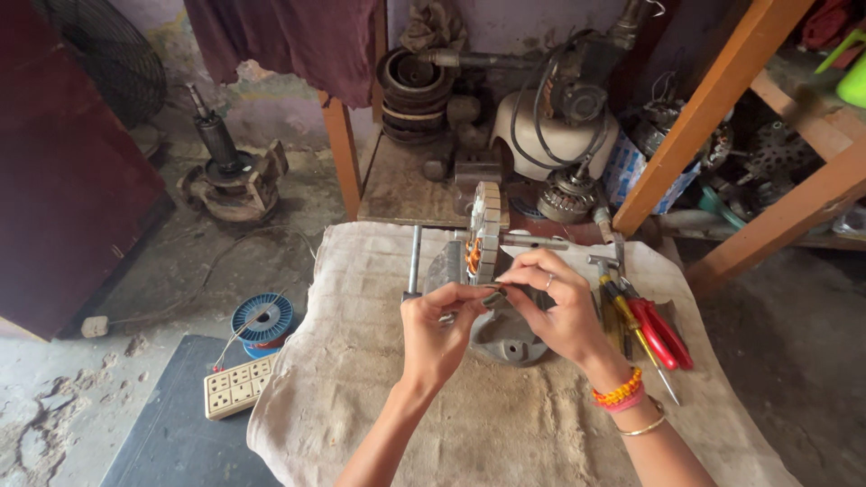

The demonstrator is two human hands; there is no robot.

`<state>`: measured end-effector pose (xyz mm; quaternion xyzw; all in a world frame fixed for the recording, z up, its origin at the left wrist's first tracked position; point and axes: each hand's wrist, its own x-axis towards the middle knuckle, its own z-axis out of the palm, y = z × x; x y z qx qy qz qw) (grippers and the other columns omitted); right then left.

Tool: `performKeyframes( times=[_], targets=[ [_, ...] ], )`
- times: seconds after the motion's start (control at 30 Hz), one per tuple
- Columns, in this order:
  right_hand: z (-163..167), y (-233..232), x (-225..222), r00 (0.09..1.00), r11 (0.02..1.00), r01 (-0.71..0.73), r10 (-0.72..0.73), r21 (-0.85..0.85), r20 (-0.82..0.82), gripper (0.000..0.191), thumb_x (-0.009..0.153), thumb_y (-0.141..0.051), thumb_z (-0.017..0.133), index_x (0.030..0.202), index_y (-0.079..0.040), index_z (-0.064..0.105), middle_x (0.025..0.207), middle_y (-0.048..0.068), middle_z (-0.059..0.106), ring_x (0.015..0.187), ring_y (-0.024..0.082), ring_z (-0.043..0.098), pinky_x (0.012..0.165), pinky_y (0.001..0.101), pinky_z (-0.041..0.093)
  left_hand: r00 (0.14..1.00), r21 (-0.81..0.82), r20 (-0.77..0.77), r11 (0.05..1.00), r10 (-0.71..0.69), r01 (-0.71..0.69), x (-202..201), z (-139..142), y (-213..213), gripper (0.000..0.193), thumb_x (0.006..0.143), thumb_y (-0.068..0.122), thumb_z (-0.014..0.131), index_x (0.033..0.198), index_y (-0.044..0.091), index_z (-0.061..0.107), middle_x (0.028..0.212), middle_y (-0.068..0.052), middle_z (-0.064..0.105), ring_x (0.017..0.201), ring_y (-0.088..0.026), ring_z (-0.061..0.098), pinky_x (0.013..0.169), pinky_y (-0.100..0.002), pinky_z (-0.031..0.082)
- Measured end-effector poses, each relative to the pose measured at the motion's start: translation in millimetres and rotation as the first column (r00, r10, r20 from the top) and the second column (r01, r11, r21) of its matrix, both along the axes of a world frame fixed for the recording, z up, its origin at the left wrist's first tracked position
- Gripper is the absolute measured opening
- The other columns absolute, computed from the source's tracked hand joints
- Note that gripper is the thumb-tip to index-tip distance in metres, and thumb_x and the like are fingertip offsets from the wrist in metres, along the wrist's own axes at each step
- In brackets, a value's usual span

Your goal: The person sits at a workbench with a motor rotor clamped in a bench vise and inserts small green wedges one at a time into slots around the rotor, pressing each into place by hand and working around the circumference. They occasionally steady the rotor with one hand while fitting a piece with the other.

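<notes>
A: What is the grip like right now?

B: Both hands pinch 1 small thin strip between fingertips, at the centre of the frame. The left hand (pixel 439 326) closes on its near end, the right hand (pixel 561 308) on its far end. The strip (pixel 495 286) sits just in front of the motor core (pixel 487 233), the upright slotted ring with orange wire in it.

A: How far along does the work look?

B: I judge it midway. Some orange winding (pixel 473 256) shows in the slots on the left side; the other slots look bare, though they are small to read. The strip is not yet in a slot.

A: Where does the core stand?

B: On a grey metal stand (pixel 505 338) on the cloth (pixel 361 361) covering the tabletop.

A: Any containers?

B: No real ones close by. A blue spool of wire (pixel 262 317) lies at lower left beside a white socket strip (pixel 237 386). Red-handled pliers (pixel 663 332) and a screwdriver (pixel 631 320) lie loose on the cloth at right.
</notes>
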<state>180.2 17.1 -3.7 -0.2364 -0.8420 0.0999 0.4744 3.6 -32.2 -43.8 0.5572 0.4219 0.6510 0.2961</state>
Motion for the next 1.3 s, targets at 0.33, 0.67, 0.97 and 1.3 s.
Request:
performKeyframes(
  times=[0.33, 0.67, 0.97, 1.3],
  targets=[
    [-12, 3, 0, 0.999, 1.0, 0.001, 0.0, 0.028, -0.035, 0.03, 0.08, 0.003, 0.078, 0.108, -0.008, 0.074, 0.101, 0.007, 0.069, 0.092, 0.021, 0.071, 0.08, 0.0308, 0.057, 0.997, 0.022, -0.045, 0.997, 0.068, -0.067, 11, -10, -6, 0.015, 0.086, -0.006, 0.069, 0.097, 0.0, 0.078, 0.104, -0.008, 0.082, 0.083, -0.011, 0.078, 0.077, -0.025, 0.062],
    [-22, 2, -8, 0.998, 0.997, 0.032, -0.028, 0.065, -0.055, 0.028, 0.08, 0.004, 0.079, 0.104, -0.009, 0.074, 0.098, 0.006, 0.073, 0.088, 0.02, 0.074, 0.076, 0.0293, 0.059, 0.996, 0.05, -0.026, 0.995, 0.088, -0.087, 6, -16, -11, 0.015, 0.086, -0.008, 0.067, 0.095, 0.0, 0.076, 0.105, -0.007, 0.083, 0.087, -0.012, 0.079, 0.079, -0.026, 0.062],
    [-20, 1, -5, 0.999, 0.998, 0.047, -0.046, 0.03, -0.023, 0.028, 0.079, 0.004, 0.078, 0.105, -0.008, 0.074, 0.098, 0.007, 0.072, 0.088, 0.021, 0.074, 0.077, 0.0307, 0.059, 0.999, 0.014, -0.027, 0.999, 0.043, -0.043, 9, -16, -5, 0.014, 0.087, -0.007, 0.067, 0.097, -0.002, 0.075, 0.101, -0.008, 0.083, 0.084, -0.011, 0.079, 0.076, -0.025, 0.062],
    [-6, -6, -2, 0.999, 0.999, 0.035, -0.035, -0.012, 0.024, 0.027, 0.081, 0.003, 0.077, 0.105, -0.008, 0.075, 0.098, 0.007, 0.072, 0.088, 0.021, 0.074, 0.076, 0.0307, 0.058, 0.988, -0.031, 0.113, 0.994, -0.105, 0.109, 2, -11, -3, 0.011, 0.09, -0.008, 0.062, 0.095, -0.007, 0.073, 0.096, -0.01, 0.081, 0.082, -0.012, 0.077, 0.075, -0.026, 0.063]
  ],
)
